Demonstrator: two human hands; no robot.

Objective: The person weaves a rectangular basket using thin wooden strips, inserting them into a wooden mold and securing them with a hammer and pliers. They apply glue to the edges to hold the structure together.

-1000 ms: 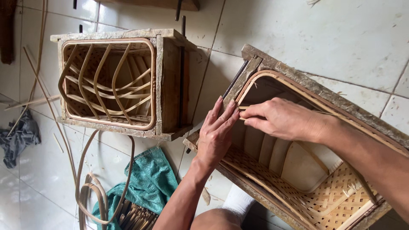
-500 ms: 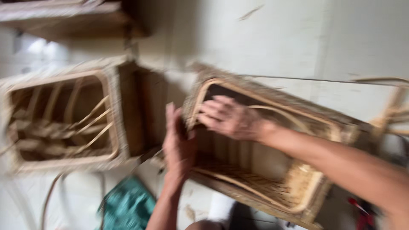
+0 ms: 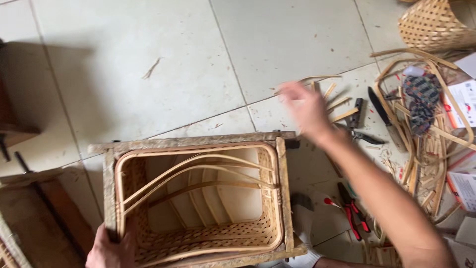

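Observation:
A woven bamboo basket (image 3: 198, 238) sits inside a rectangular wooden frame mould (image 3: 193, 143) on the tiled floor, with bent cane strips arching across its opening. My left hand (image 3: 110, 248) grips the frame's lower left corner. My right hand (image 3: 308, 106) is stretched out to the right above the floor, blurred, fingers apart, holding nothing. It hovers near loose bamboo strips (image 3: 331, 94), a small hammer (image 3: 355, 113) and a knife (image 3: 383, 118).
Red-handled pliers (image 3: 351, 213) lie right of the frame. A pile of bamboo strips (image 3: 426, 164), a patterned sandal (image 3: 420, 101) and papers (image 3: 466, 99) fill the right side. A finished woven basket (image 3: 431, 25) stands top right. Another wooden mould (image 3: 29, 223) is at lower left.
The view swung right. My right hand left the basket rim and reached out toward the tools on the floor. My left hand shifted to the frame's lower left corner.

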